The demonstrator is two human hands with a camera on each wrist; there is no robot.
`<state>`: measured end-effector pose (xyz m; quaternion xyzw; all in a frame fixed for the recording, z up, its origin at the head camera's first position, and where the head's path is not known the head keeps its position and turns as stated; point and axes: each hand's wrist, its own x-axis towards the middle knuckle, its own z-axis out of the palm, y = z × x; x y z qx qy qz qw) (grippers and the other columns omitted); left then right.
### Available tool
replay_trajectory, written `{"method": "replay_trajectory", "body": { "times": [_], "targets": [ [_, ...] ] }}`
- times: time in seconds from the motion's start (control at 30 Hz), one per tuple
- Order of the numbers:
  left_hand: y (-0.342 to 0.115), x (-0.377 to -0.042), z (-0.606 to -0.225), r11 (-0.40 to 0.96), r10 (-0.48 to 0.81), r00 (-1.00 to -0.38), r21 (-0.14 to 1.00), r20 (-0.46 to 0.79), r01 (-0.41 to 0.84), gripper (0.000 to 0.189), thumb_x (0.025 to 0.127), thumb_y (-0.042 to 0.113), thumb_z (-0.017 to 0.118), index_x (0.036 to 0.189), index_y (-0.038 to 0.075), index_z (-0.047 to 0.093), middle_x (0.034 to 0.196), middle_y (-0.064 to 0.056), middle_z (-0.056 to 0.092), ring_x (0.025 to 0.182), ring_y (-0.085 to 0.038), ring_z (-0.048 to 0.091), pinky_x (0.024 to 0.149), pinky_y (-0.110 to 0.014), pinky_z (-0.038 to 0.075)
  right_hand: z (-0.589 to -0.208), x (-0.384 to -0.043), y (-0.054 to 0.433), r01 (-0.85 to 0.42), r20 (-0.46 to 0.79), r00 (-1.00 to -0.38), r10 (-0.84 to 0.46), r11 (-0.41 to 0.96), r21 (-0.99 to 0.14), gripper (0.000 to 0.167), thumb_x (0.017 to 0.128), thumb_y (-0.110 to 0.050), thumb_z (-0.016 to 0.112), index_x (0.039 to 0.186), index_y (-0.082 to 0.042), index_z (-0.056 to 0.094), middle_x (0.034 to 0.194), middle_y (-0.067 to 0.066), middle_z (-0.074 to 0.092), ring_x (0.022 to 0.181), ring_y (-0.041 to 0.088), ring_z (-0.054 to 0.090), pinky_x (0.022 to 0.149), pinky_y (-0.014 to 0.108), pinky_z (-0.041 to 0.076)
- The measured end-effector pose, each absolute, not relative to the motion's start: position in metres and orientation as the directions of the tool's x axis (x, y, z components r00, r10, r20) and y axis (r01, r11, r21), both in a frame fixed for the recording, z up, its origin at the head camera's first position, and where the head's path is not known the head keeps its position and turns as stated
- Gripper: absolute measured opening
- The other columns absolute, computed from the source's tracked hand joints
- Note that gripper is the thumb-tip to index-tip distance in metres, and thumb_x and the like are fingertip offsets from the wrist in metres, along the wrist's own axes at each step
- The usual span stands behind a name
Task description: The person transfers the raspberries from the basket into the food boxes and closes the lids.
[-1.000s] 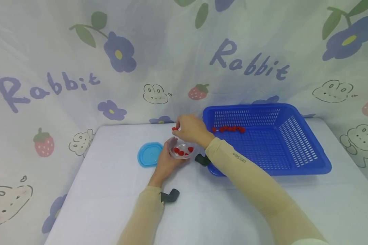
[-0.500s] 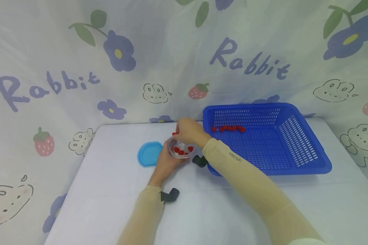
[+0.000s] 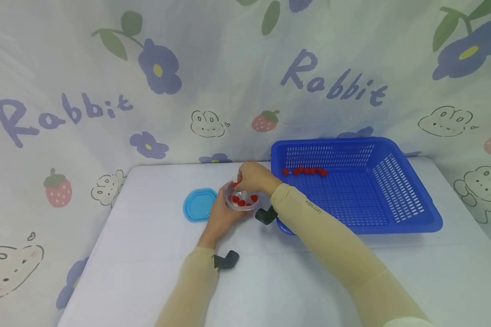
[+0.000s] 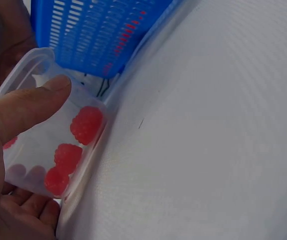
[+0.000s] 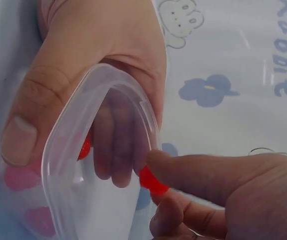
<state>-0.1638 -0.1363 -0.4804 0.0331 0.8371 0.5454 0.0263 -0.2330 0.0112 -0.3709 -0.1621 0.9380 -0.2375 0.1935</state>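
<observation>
My left hand [image 3: 222, 215] grips a clear plastic container [image 3: 242, 208], its thumb along one wall and fingers around the other side. Inside, several red raspberries [image 4: 87, 125] show through the wall in the left wrist view. My right hand [image 3: 255, 177] pinches one raspberry [image 5: 152, 181] between thumb and fingers at the container's rim. Left of the container lies a light blue lid [image 3: 199, 205], flat on the table.
A blue slotted basket [image 3: 409, 190] stands on the right of the table, with several red raspberries [image 3: 307, 171] in a row along its far left side. A patterned cloth [image 3: 212, 81] hangs behind the white table [image 3: 155, 277].
My right hand has lowered the pinched raspberry from above the container's far edge to its rim. The left hand and container have stayed in place.
</observation>
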Motion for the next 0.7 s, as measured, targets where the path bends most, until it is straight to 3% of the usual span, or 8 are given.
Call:
{"method": "replay_trajectory", "body": {
  "times": [0.7],
  "targets": [
    [-0.1361, -0.1643, -0.4788, 0.408, 0.095, -0.995, 0.911, 0.024, 0.060, 0.098, 0.079, 0.030, 0.088, 0.156, 0.014, 0.029, 0.156, -0.003, 0.041, 0.143, -0.024, 0.038, 0.117, -0.047, 0.033, -0.3777, -0.2351, 0.0108, -0.221, -0.319, -0.862, -0.393, 0.859, -0.462, 0.020, 0.090, -0.023, 0.075, 0.102, -0.009, 0.069, 0.091, 0.002, 0.068, 0.079, 0.019, 0.064, 0.068, 0.026, 0.056]
  ]
}}
